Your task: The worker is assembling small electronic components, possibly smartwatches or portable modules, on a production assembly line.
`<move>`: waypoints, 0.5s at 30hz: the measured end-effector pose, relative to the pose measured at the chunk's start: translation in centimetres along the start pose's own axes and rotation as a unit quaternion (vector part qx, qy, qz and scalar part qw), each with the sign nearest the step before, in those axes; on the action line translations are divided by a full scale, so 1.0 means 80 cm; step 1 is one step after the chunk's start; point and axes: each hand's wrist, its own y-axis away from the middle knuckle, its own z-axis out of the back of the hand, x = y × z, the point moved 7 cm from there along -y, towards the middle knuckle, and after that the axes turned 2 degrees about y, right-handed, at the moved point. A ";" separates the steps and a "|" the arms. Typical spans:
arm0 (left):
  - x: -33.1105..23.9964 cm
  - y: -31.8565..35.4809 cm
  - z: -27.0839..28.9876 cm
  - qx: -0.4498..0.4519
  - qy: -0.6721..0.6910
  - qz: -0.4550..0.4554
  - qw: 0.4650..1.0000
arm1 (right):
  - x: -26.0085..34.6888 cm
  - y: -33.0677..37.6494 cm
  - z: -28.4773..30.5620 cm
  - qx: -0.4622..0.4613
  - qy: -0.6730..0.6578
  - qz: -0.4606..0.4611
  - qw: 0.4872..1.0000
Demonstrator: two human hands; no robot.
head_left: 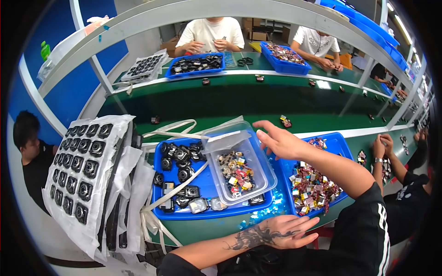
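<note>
My right hand point(281, 140) reaches over the far right corner of a see-through plastic tub point(269, 177), its fingers apart and nothing visible in them. Low at the front, my left hand point(290, 231) lies with fingers stretched out, empty, near the front edge of the bench. The tub holds small circuit parts point(237, 177) and rests on a blue tray point(216, 212) with black camera-like housings point(186, 172). Under my right forearm, a second blue tray point(343, 142) is heaped with small electronic assemblies point(308, 188) in red, yellow and silver.
Stacked white sheets point(99, 158) of black housings lean at the left, beside pale straps point(172, 126). Blue bits of film point(258, 214) lie between the trays. Assemblies point(286, 121) sit along the green belt point(221, 101). Other people work across and to the right; a metal frame point(152, 25) arches overhead.
</note>
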 end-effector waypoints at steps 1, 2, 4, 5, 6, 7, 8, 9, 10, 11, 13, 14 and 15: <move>-0.002 0.001 0.000 -0.005 0.000 -0.008 1.000 | 0.000 -0.002 -0.003 0.001 0.000 0.002 1.000; -0.002 0.001 0.000 0.004 -0.009 -0.009 1.000 | 0.004 -0.003 -0.007 0.020 0.102 0.035 0.994; 0.000 0.002 0.002 0.014 -0.002 -0.001 1.000 | 0.002 -0.008 -0.019 0.062 0.188 0.058 0.978; 0.002 0.002 0.003 0.022 0.007 0.008 1.000 | 0.003 -0.006 -0.023 0.063 0.191 0.066 0.977; -0.001 0.002 0.004 0.022 0.010 0.001 1.000 | -0.004 -0.002 -0.032 0.102 0.120 0.014 0.987; -0.004 0.002 0.005 0.022 0.008 -0.008 1.000 | -0.011 0.004 -0.041 0.139 0.051 -0.034 0.988; -0.009 0.001 0.007 0.028 -0.009 -0.014 0.999 | -0.023 0.003 -0.049 0.140 0.039 -0.051 0.988; -0.012 0.014 -0.012 0.045 -0.040 -0.027 0.998 | -0.037 0.003 -0.050 0.131 0.030 -0.062 0.989; -0.011 0.022 -0.029 0.047 -0.008 -0.039 0.998 | -0.043 0.000 -0.049 0.122 0.111 -0.053 0.985; -0.008 0.020 -0.036 0.097 0.031 -0.004 0.995 | -0.048 0.004 -0.050 0.089 0.084 -0.039 0.992; -0.017 0.011 -0.016 0.058 -0.004 0.002 0.998 | -0.052 0.010 -0.054 0.064 -0.009 -0.058 0.996; -0.016 0.015 -0.020 0.050 0.000 0.000 0.999 | -0.036 0.011 -0.050 0.063 -0.004 -0.047 0.997; -0.015 0.021 -0.023 0.042 0.006 -0.003 0.999 | -0.021 0.014 -0.045 0.062 -0.040 -0.048 0.996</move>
